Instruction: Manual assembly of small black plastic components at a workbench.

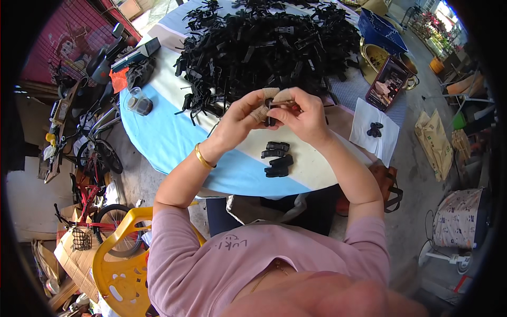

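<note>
- The round surface (174, 142) wears a cloth in pale blue and cream bands, and a big heap of black plastic clips (269, 45) covers its far half.
- Above the near edge, the left hand (237, 124) and right hand (303, 116) meet; the fingers (260, 112), some wrapped in tan tape, are clenched together on one small black clip (271, 117).
- Four finished black pieces (276, 158) lie in a short stack on the cloth just below the hands.
- A small glass jar (139, 102) stands near the left rim, with a dark cloth bundle (140, 71) beyond it.
- At right, a phone (387, 83) leans upright, and a white paper (376, 134) carries another black piece.
- Around the surface: a yellow plastic chair (119, 259), a red bicycle (90, 203), a concrete floor (417, 174) and brown paper sacks (435, 140).
</note>
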{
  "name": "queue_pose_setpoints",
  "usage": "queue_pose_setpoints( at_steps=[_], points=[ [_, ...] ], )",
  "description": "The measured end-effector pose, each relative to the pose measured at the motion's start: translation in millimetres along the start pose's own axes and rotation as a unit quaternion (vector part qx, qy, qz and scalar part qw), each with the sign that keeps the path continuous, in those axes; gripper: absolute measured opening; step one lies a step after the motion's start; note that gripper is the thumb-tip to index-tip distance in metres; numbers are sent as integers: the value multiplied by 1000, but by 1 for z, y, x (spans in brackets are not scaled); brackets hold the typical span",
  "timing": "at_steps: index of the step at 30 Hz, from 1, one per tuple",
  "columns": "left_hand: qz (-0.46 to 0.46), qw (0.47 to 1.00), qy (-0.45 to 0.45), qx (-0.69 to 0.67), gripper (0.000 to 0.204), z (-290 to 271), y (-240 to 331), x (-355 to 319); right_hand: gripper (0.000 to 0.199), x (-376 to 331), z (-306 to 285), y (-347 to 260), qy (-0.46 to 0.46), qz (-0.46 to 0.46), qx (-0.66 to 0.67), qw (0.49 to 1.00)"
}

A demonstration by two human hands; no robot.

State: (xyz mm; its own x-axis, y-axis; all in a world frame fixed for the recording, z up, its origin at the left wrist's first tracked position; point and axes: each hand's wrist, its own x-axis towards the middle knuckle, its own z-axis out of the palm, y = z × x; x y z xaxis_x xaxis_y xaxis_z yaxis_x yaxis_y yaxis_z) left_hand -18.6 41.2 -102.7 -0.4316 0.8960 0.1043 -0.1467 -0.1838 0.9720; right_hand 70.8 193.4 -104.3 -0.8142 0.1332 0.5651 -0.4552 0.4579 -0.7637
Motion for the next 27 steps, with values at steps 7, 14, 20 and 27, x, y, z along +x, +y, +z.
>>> queue_pose_setpoints(
  at_steps=[7, 14, 20, 27],
  points=[
    [75, 996, 17, 42, 43, 3, -8, 2, 18, 3, 8, 4, 13, 153, 160, 975],
    [70, 994, 75, 38, 37, -3, -4, 1, 15, 2, 1, 0, -59, 282, 268, 919],
    [118, 984, 81, 101, 36, -4, -6, 1, 16, 0, 5, 1, -42, 192, 133, 972],
    [144, 976, 60, 149, 36, 1, -2, -1, 15, 0, 8, -3, -42, 137, 91, 985]
  ],
)
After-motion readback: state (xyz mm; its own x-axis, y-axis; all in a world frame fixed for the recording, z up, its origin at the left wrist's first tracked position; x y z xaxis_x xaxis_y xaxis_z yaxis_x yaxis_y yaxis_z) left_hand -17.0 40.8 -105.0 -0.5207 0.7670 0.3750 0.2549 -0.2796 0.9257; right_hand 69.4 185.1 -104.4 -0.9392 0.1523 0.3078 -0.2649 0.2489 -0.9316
